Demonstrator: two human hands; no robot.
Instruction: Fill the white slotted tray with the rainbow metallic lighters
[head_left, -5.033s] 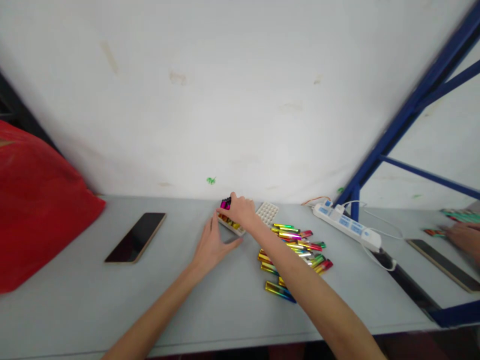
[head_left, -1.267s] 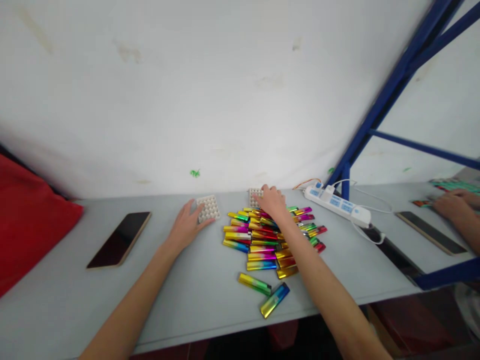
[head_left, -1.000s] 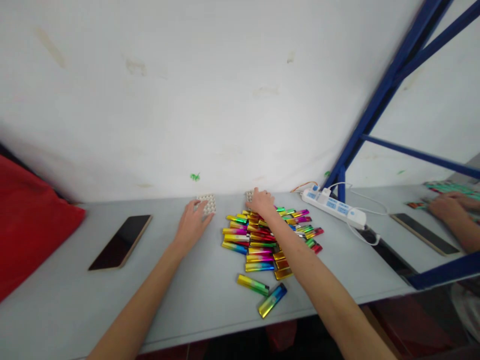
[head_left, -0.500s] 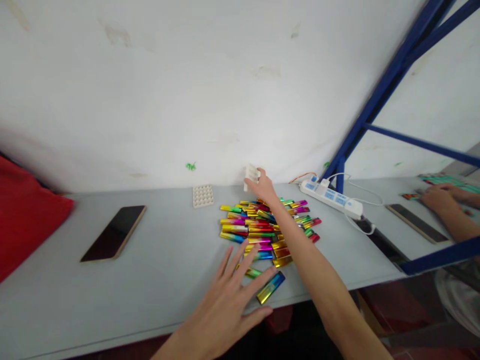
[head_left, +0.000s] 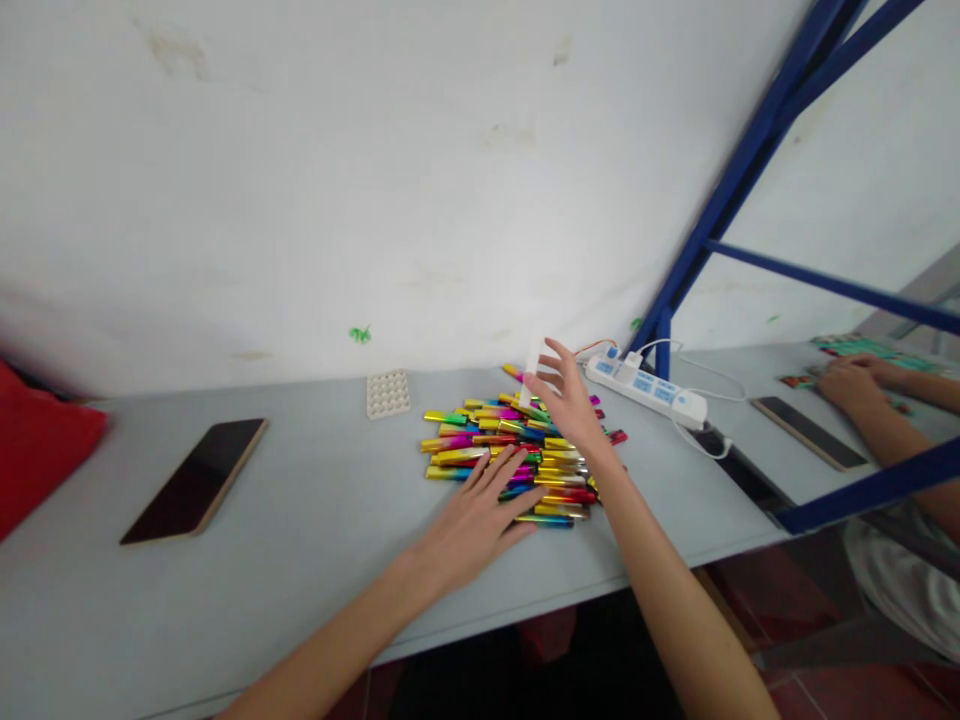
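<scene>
The left hand (head_left: 476, 520) is spread palm down, grasping nothing, with its fingers laid over the near left part of a loose pile of slim, shiny, multicoloured metallic sticks shaped like lighters (head_left: 469, 440). The sticks reach out beyond those fingertips on the left, on the far side and to the right, most of them lying flat and roughly side by side on the pale grey table (head_left: 315, 560).

The right hand (head_left: 559, 385) is above the far right of the pile, gripping a thin white plate (head_left: 533, 370) by its edge, thumb across the near face. The plate stands nearly upright, slightly tilted, its lower end at the sticks; whether it touches them is hard to tell.

A small off-white square tray with rows of round bumps (head_left: 388, 393) lies near the pile's far left corner, apart from both hands. A black-screened phone with a gold edge (head_left: 196, 480) lies well to the left, and a white power strip with blue-marked sockets (head_left: 646, 390) sits just right of the right hand.
</scene>
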